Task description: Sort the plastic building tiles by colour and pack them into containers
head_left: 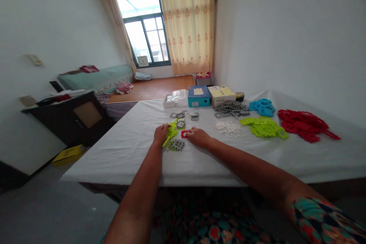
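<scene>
Lime-green plastic connector pieces lie against our left hand, their long axis slanting away from us, far end rightward. Our right hand's fingertips touch a red piece; we cannot tell whether either hand grips. White cloth spreads beneath both hands; beyond them are a bed and window.

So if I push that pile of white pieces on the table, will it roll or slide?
The white pieces would probably slide rather than roll, since they look flat and squarish. They're likely light, being open frames. The pile may spread, as the pieces overlap loosely.
</scene>
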The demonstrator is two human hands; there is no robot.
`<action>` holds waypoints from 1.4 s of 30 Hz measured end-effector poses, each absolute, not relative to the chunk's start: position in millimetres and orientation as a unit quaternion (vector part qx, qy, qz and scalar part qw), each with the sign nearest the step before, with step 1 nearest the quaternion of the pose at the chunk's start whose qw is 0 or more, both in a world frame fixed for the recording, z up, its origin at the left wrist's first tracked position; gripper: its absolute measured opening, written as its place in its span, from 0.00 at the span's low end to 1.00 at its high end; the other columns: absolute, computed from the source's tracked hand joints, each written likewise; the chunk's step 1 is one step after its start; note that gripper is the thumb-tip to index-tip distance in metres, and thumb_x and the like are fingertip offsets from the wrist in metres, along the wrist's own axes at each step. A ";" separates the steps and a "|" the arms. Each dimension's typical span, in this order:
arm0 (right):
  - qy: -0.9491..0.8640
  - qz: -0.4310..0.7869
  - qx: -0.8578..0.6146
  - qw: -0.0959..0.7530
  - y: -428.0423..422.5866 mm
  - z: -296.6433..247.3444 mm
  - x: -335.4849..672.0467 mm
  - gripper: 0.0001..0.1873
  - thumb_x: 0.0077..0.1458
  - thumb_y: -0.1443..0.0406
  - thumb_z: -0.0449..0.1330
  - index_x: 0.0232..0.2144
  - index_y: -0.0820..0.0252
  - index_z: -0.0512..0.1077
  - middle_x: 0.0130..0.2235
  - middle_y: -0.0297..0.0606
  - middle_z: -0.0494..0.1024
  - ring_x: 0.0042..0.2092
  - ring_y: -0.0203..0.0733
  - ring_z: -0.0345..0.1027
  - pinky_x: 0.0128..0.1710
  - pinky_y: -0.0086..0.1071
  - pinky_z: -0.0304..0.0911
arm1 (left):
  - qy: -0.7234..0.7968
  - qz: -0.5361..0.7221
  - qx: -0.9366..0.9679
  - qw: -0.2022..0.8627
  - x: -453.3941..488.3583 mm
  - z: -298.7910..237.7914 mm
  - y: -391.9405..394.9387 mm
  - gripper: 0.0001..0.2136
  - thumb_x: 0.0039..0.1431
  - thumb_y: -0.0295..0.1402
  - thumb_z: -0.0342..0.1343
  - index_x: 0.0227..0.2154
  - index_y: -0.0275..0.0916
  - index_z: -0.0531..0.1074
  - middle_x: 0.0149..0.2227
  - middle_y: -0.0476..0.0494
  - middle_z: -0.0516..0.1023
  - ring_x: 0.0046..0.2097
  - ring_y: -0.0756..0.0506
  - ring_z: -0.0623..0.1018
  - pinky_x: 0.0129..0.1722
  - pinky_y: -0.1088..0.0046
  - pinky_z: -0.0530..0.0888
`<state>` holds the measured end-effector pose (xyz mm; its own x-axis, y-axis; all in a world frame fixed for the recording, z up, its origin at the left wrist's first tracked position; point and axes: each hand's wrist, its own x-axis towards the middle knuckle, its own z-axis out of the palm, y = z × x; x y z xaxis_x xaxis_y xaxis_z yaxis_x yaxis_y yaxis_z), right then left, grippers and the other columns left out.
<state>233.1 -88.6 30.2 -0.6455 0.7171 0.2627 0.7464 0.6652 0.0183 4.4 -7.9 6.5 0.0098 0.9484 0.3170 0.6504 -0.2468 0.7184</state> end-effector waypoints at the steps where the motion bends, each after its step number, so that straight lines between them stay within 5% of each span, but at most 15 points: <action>1: -0.902 -0.068 -0.412 0.109 -92.0 31.9 235.6 0.13 0.61 0.67 0.50 0.37 0.65 0.73 0.42 0.50 0.77 0.42 0.47 0.67 0.42 0.36 0.61 | 0.582 0.395 0.685 0.191 4.2 6.1 -7.4 0.23 0.60 0.45 0.42 0.37 0.36 0.80 0.39 0.40 0.82 0.40 0.44 0.78 0.42 0.71 0.70; 9: -0.832 -0.072 -0.531 0.142 -111.2 45.8 273.5 0.10 0.54 0.64 0.55 0.38 0.62 0.71 0.40 0.45 0.77 0.42 0.45 0.68 0.41 0.33 0.59 | 0.581 0.394 0.684 0.198 1.4 4.8 -3.8 0.24 0.59 0.47 0.43 0.37 0.36 0.80 0.38 0.41 0.82 0.40 0.43 0.78 0.42 0.70 0.71; 14: -0.809 0.013 -0.541 0.230 -125.6 44.2 309.8 0.06 0.51 0.66 0.57 0.34 0.60 0.70 0.39 0.40 0.76 0.41 0.40 0.68 0.41 0.30 0.61 | 0.584 0.388 0.688 0.188 2.6 9.5 -5.0 0.24 0.58 0.47 0.42 0.37 0.36 0.80 0.39 0.41 0.82 0.42 0.42 0.78 0.43 0.69 0.71; 19: -0.746 -0.078 -0.567 0.340 -152.2 65.4 401.1 0.05 0.49 0.67 0.57 0.32 0.58 0.69 0.45 0.42 0.73 0.48 0.43 0.66 0.48 0.34 0.61 | 0.588 0.378 0.692 0.180 3.4 11.7 -5.6 0.24 0.58 0.47 0.43 0.36 0.37 0.80 0.40 0.41 0.82 0.43 0.42 0.78 0.44 0.69 0.71; 24: -0.571 -0.207 -0.744 0.280 -182.4 65.0 554.3 0.06 0.50 0.66 0.58 0.33 0.61 0.70 0.40 0.47 0.73 0.45 0.48 0.67 0.44 0.38 0.61 | 0.600 0.365 0.689 0.176 4.7 13.2 -3.4 0.22 0.58 0.46 0.43 0.37 0.38 0.80 0.41 0.42 0.82 0.44 0.42 0.78 0.45 0.69 0.71; 29: -0.520 -0.203 -0.808 0.187 -194.7 40.7 642.1 0.07 0.53 0.64 0.60 0.33 0.63 0.73 0.41 0.55 0.74 0.44 0.51 0.68 0.40 0.39 0.59 | 0.614 0.361 0.682 0.165 8.0 15.2 -3.9 0.21 0.58 0.44 0.44 0.36 0.39 0.80 0.42 0.42 0.82 0.45 0.42 0.78 0.44 0.69 0.71; 34: -0.606 -0.215 -0.720 0.260 -164.7 54.9 579.2 0.14 0.59 0.62 0.55 0.42 0.65 0.73 0.44 0.53 0.75 0.46 0.49 0.68 0.46 0.39 0.60 | 0.618 0.361 0.680 0.160 9.6 16.5 -4.0 0.22 0.59 0.44 0.43 0.36 0.38 0.80 0.41 0.40 0.82 0.43 0.42 0.78 0.44 0.69 0.71; 37: -0.726 -0.123 -0.606 0.301 -139.4 61.1 483.8 0.14 0.61 0.63 0.52 0.43 0.63 0.74 0.45 0.46 0.78 0.47 0.45 0.69 0.50 0.38 0.61 | 0.615 0.360 0.684 0.159 10.0 17.3 -4.6 0.22 0.59 0.44 0.43 0.37 0.37 0.80 0.41 0.40 0.82 0.43 0.42 0.78 0.45 0.69 0.71; 42: -0.861 -0.021 -0.456 0.224 -106.9 43.5 327.9 0.17 0.63 0.62 0.51 0.50 0.60 0.72 0.50 0.44 0.76 0.52 0.44 0.66 0.53 0.38 0.60 | 0.606 0.360 0.691 0.162 8.7 16.3 -7.0 0.23 0.60 0.44 0.42 0.37 0.37 0.80 0.41 0.40 0.82 0.44 0.43 0.78 0.45 0.70 0.71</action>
